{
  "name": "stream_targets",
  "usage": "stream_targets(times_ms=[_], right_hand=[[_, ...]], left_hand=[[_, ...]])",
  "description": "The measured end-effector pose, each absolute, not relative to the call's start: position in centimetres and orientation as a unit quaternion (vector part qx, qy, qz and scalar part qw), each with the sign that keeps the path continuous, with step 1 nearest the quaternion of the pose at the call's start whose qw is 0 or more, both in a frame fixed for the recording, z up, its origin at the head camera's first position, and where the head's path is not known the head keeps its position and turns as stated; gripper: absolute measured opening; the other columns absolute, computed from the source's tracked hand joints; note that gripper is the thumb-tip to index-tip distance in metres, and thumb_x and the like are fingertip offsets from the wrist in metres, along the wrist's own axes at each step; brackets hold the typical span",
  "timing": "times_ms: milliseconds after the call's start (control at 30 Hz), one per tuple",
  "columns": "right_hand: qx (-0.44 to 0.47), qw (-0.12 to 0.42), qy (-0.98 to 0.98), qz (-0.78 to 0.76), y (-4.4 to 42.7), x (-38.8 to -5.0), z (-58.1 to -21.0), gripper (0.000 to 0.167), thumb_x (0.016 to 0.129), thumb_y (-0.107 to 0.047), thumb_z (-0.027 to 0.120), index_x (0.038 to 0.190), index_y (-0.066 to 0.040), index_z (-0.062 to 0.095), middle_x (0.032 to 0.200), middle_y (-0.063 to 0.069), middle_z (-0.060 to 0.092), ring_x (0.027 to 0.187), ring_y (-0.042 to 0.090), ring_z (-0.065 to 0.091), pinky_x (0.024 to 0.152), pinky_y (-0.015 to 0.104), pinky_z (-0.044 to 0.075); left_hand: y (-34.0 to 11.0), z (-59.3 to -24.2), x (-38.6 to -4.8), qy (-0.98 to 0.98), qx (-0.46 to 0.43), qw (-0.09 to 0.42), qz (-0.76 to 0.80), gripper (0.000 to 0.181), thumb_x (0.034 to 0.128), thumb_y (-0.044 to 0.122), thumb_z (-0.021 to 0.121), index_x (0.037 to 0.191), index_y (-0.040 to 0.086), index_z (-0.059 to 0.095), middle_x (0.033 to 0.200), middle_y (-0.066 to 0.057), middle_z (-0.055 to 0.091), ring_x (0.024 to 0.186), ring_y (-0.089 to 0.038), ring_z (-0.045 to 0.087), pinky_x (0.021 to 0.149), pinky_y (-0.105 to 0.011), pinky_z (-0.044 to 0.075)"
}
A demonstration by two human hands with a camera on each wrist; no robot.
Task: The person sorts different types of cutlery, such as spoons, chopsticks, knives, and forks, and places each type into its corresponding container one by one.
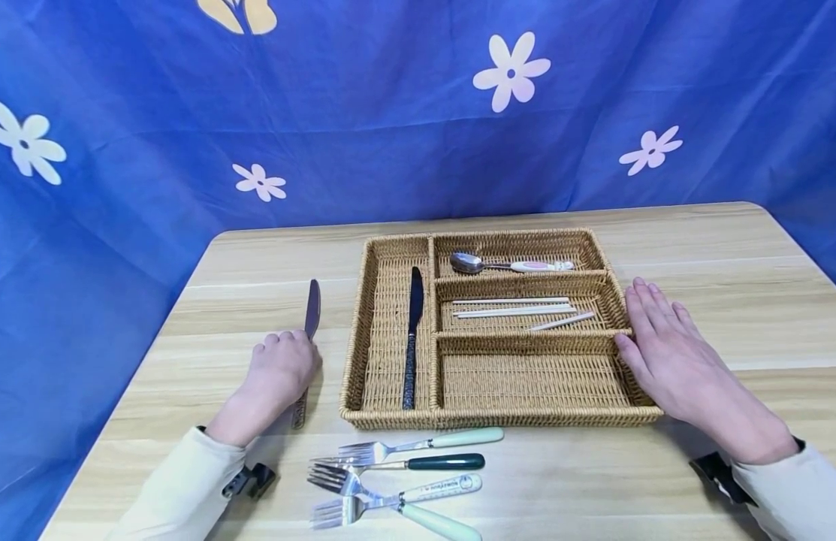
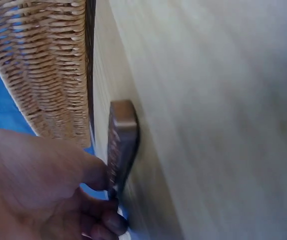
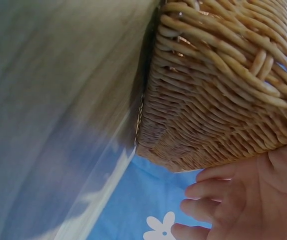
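Left hand (image 1: 282, 368) pinches the table knife (image 1: 312, 308), on or just above the surface (image 1: 762, 315), left of the wicker tray (image 1: 526, 415); right hand (image 1: 681, 364), fingers extended, touches the tray's side. Likely stiff and slick, the knife suits a handle (image 2: 124, 130) grip

I face a creased blue cloth (image 1: 390, 113) printed with white flowers (image 1: 511, 73), a pale yellow shape (image 1: 261, 16) cut off at my head view's top. Before it lies my light, wood-grained counter (image 1: 749, 300), its far corners rounded.
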State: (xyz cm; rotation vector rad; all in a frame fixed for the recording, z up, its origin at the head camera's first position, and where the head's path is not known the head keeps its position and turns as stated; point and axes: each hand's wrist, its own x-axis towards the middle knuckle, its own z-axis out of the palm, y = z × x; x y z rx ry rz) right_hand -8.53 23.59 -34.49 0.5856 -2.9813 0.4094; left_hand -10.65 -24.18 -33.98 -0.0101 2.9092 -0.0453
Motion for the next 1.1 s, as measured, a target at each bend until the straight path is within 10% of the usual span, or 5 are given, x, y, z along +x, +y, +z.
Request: stream_targets(times_ms=[1100], right_hand=[[0.193, 0.037, -0.976, 0.094, 23.4, -8.8, -34.3, 0.068, 0.105, -0.035, 0.032, 0.148, 0.012, 0.009, 0.154, 0.033, 0.005, 0.144, 0.045, 0.004, 0.118, 0.048, -0.006]], left_hand=[[-23.8, -29.5, -10.7, 0.977, 0.131, 0.077, -0.148, 0.014, 0.0919, -0.001, 0.055, 0.079, -0.005, 0.055, 0.068, -0.01, 0.046, 0.063, -0.03, 0.051, 0.066, -0.048, 0.052]])
